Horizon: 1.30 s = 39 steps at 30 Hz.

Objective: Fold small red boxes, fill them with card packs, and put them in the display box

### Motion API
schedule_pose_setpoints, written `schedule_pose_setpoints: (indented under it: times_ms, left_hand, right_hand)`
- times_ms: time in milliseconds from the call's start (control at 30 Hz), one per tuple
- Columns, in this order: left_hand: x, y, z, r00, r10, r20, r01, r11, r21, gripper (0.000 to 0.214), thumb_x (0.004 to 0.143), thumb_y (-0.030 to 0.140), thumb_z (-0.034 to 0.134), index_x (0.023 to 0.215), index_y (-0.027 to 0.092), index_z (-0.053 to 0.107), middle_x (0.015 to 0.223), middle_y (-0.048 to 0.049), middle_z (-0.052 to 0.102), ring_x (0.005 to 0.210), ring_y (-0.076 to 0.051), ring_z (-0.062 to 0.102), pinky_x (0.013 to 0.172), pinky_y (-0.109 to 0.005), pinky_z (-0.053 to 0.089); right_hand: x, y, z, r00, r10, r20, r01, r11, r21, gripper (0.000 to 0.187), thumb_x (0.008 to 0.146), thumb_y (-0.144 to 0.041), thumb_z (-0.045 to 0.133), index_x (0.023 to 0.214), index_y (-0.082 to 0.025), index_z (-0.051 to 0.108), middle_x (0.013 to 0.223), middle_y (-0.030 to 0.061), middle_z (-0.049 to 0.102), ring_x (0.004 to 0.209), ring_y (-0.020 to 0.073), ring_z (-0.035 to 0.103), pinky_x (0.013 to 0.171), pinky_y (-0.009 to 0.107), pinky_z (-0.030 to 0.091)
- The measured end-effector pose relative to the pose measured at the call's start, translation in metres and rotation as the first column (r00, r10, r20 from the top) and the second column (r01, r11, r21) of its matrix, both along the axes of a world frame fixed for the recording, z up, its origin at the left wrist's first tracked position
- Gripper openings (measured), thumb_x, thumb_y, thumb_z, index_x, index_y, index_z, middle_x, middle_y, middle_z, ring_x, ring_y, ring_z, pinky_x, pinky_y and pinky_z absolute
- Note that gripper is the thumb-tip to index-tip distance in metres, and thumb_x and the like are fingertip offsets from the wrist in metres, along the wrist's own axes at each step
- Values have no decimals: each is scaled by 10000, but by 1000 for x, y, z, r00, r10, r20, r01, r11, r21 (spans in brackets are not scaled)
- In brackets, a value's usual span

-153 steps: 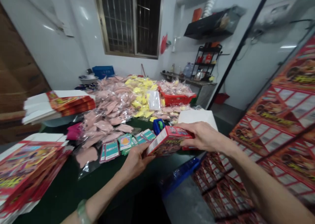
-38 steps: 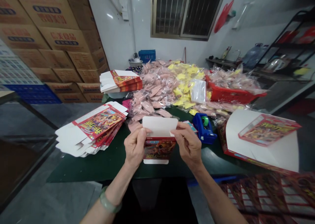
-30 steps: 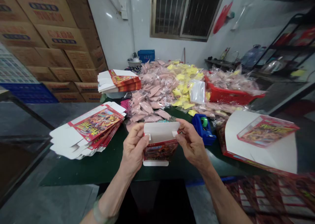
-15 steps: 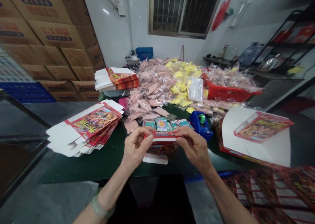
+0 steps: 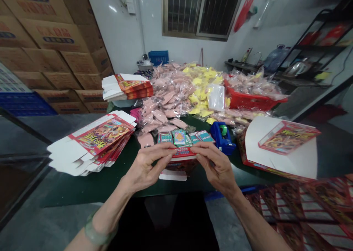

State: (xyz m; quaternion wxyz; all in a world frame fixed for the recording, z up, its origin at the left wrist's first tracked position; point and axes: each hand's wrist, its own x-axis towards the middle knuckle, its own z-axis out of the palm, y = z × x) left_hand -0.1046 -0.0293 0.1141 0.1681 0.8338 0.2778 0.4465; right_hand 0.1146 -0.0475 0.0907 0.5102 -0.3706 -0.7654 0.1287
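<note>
The left hand (image 5: pixel 146 166) and right hand (image 5: pixel 216 168) pinch the red printed box (image 5: pixel 182 165) along its top edge, over the green table (image 5: pixel 82 185). Even pressure keeps it square, though the fingers seem to hide the flap.

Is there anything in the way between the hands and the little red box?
No, nothing is in the way. The left hand and right hand both touch the red printed cardboard box directly. The teal printed cards and blue tape dispenser lie beyond it, not between.
</note>
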Motion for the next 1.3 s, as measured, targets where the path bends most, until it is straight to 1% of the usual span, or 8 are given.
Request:
schedule_pose_setpoints:
  times_ms: [300,433,567,733,900,1000,1100,1300]
  left_hand:
    - [18,-6,-54,964,149,222,-186,970,157,366,736,52,659,1069,187,587,1142,-100,544,1009,-172,593,814,-290,533]
    - [17,-6,-58,953,193,233,-230,963,142,317,762,64,637,1044,198,585,1000,-49,571,855,-118,619,699,-210,535]
    - [-6,-11,-54,947,280,157,-300,946,121,322,775,56,616,1061,199,580,998,-46,567,831,-104,610,671,-186,521]
    - [-25,-12,-64,932,285,223,-310,947,87,342,769,35,608,1070,191,564,992,-54,569,835,-118,609,638,-197,517]
    - [-22,-13,-72,924,301,238,-324,944,65,332,759,26,614,1048,184,575,985,-50,564,798,-102,601,567,-164,493]
    - [-21,-13,-71,923,307,232,-330,941,70,326,756,36,624,1044,180,572,970,-45,574,807,-104,600,578,-166,494]
    - [-20,-12,-69,918,314,244,-340,938,69,298,756,57,635,1023,178,582,961,-42,579,804,-106,599,620,-184,504]
    - [-18,-10,-72,902,368,224,-396,913,97,228,769,164,656,990,192,606,941,-32,593,751,-102,600,537,-160,479]
  right_hand:
    - [-13,-1,-35,997,-79,-5,78,974,213,490,828,-75,530,1275,-267,471,1241,99,506,1130,211,523,937,380,464]
    - [-2,6,-27,991,-44,-128,38,998,-47,385,878,-218,477,1261,-258,465,1201,97,542,1041,218,587,837,377,517]
    - [19,50,-20,908,-310,-283,207,917,-341,320,860,-339,486,1133,-176,529,907,69,640,630,144,634,522,257,508]
    - [28,113,-20,936,-320,-148,245,891,-383,195,721,-343,588,707,-150,609,516,-4,562,472,131,551,465,234,431]
    - [47,99,9,901,-417,-122,351,864,-361,265,760,-407,519,799,-156,595,608,-6,573,482,109,538,451,214,400]
    - [68,72,14,858,-512,-30,466,802,-373,262,767,-411,522,684,-166,563,517,-34,498,445,94,464,447,210,367]
    - [86,56,-2,801,-584,129,579,703,-414,215,730,-334,561,588,-173,556,471,-28,487,446,107,457,458,221,358]
    - [121,56,-25,594,-706,385,796,448,-406,152,756,-200,509,784,-161,653,710,51,648,690,170,588,635,269,419]
